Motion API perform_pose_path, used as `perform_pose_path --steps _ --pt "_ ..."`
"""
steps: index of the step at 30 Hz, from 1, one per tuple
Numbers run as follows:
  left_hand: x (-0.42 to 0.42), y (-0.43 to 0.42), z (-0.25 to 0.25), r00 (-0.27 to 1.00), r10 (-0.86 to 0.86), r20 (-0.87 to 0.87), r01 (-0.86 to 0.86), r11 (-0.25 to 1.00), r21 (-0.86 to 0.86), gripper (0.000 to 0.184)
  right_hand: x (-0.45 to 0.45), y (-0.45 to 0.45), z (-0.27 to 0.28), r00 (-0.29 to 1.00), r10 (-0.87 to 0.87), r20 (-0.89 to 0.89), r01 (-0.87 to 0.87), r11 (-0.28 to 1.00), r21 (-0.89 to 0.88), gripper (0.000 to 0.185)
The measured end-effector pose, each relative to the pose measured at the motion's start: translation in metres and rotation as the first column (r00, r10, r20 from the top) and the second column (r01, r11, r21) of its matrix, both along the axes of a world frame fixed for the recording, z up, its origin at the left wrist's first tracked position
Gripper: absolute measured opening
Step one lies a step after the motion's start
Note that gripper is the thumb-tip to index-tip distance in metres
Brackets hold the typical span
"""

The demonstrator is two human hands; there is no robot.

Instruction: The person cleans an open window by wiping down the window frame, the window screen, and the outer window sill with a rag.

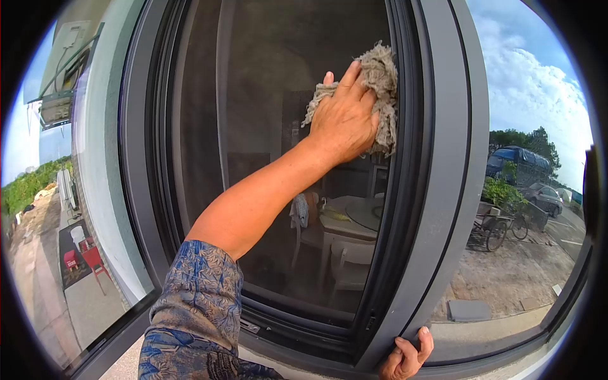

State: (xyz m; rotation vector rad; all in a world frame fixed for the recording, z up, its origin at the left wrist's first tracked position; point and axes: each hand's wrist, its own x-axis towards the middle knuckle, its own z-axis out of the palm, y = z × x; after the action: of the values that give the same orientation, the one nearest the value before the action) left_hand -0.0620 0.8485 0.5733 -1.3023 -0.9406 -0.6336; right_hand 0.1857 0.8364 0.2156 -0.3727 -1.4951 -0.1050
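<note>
Indoors, table (339, 206), chair (354, 256), forearm (259, 190) across window (253, 82), left hand (347, 120) holding rag (381, 71)

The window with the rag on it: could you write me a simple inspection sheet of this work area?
Surface: dark window panel, upright in a grey window frame.
Job's things: shaggy grey-brown rag, bunched against the panel.
Hands: left hand over the rag, fingers outstretched; right hand at the frame's lower edge, fingers curled.
Clutter: grey slab on the ground, at right.
Cables: thin line below a wall box; cable or pipe, unclear.
Surroundings: table and white chair behind the panel; car at right; red chair at left.
</note>
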Motion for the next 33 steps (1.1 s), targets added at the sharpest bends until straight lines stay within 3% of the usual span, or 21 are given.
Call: perform_pose_path --steps 1,2,3,4,5,7,8,10,13,18,19,21,22,23,25,27,28,30,31,32,33 --pt "0.005 -0.009 -0.025 1.000 0.005 0.027 -0.001 0.992 -0.127 0.034 0.000 -0.001 0.000 1.000 0.004 -0.002 -0.004 1.000 -0.010 0.015" --pt "0.005 -0.012 -0.051 0.995 -0.097 0.018 0.099 0.982 -0.162 0.035 -0.001 -0.001 0.000 1.000 0.016 -0.008 -0.016 1.000 -0.013 0.014" --pt "0.004 -0.022 -0.074 1.000 0.000 -0.012 -0.003 0.968 -0.249 0.039 0.000 -0.001 0.000 1.000 0.028 -0.007 -0.028 1.000 -0.013 0.014" --pt "0.005 -0.033 -0.095 0.997 -0.039 -0.067 0.019 0.963 -0.270 0.037 0.001 -0.002 -0.001 1.000 0.024 -0.001 -0.024 1.000 -0.017 0.014" --pt "0.002 -0.034 -0.120 0.984 -0.175 -0.028 0.157 0.933 -0.324 0.033 0.001 0.000 -0.001 1.000 0.017 0.004 -0.017 1.000 -0.020 0.014" --pt "-0.017 -0.046 -0.148 0.950 -0.075 -0.304 -0.062 0.906 -0.418 0.031 0.002 0.002 -0.003 1.000 0.017 0.022 -0.017 1.000 -0.003 0.015" --pt "-0.022 -0.045 -0.147 0.952 -0.061 -0.299 -0.073 0.906 -0.417 0.031 0.002 0.002 -0.004 1.000 0.018 0.012 -0.018 1.000 -0.007 0.015" --pt "-0.033 -0.035 -0.134 0.917 -0.248 -0.313 0.115 0.915 -0.388 0.029 0.001 0.004 -0.008 1.000 0.020 0.000 -0.020 1.000 -0.023 0.015" --pt "-0.028 -0.030 -0.082 0.954 -0.180 -0.241 0.115 0.958 -0.262 0.037 0.000 0.002 -0.006 1.000 -0.010 -0.006 0.010 1.000 0.007 0.016" --pt "-0.079 -0.014 0.050 0.991 0.059 -0.117 -0.029 0.969 0.244 0.040 0.003 0.008 -0.008 0.999 -0.034 -0.008 0.034 0.998 0.051 0.016" --pt "-0.099 -0.013 0.076 0.994 0.075 -0.074 -0.049 0.950 0.308 0.039 0.002 0.007 -0.008 0.999 -0.039 0.001 0.039 0.998 0.059 0.016" --pt "-0.119 -0.028 0.120 0.970 0.164 0.182 -0.213 0.931 0.298 0.043 0.004 0.005 -0.005 0.999 -0.051 0.015 0.051 0.998 0.048 0.016" --pt "-0.135 -0.038 0.131 0.957 0.206 0.206 -0.267 0.903 0.337 0.041 0.005 0.005 -0.005 0.997 -0.064 0.032 0.063 0.997 0.041 0.016" --pt "-0.152 -0.049 0.139 0.943 0.246 0.225 -0.316 0.872 0.374 0.039 0.006 0.005 -0.006 0.996 -0.078 0.042 0.076 0.997 0.032 0.015" --pt "-0.187 -0.054 0.143 0.892 0.161 0.422 -0.364 0.809 0.462 0.039 0.007 0.005 -0.007 0.996 -0.073 0.043 0.072 0.997 0.021 0.015" --pt "-0.196 -0.057 0.137 0.760 0.016 0.650 -0.361 0.842 0.401 0.041 0.007 0.007 -0.008 0.996 -0.076 0.036 0.076 0.997 0.011 0.015" --pt "-0.186 -0.058 0.133 0.765 0.006 0.644 -0.344 0.849 0.401 0.041 0.006 0.008 -0.009 0.996 -0.082 0.031 0.081 0.996 0.021 0.014" --pt "-0.167 -0.065 0.121 0.656 0.166 0.736 -0.329 0.941 0.080 0.036 0.003 0.010 -0.011 0.994 -0.111 0.016 0.111 0.993 0.042 0.014" --pt "-0.177 -0.053 0.112 0.799 0.146 0.583 -0.295 0.940 0.169 0.031 0.001 0.008 -0.011 0.994 -0.110 0.020 0.109 0.993 0.038 0.014" --pt "-0.152 -0.057 0.091 0.883 0.070 0.465 -0.152 0.978 0.143 0.030 0.000 0.007 -0.010 0.993 -0.119 0.000 0.119 0.992 0.040 0.014" --pt "-0.141 -0.049 0.071 0.929 0.133 0.344 -0.190 0.973 0.135 0.030 -0.001 0.008 -0.010 0.991 -0.132 -0.028 0.133 0.990 0.043 0.014"
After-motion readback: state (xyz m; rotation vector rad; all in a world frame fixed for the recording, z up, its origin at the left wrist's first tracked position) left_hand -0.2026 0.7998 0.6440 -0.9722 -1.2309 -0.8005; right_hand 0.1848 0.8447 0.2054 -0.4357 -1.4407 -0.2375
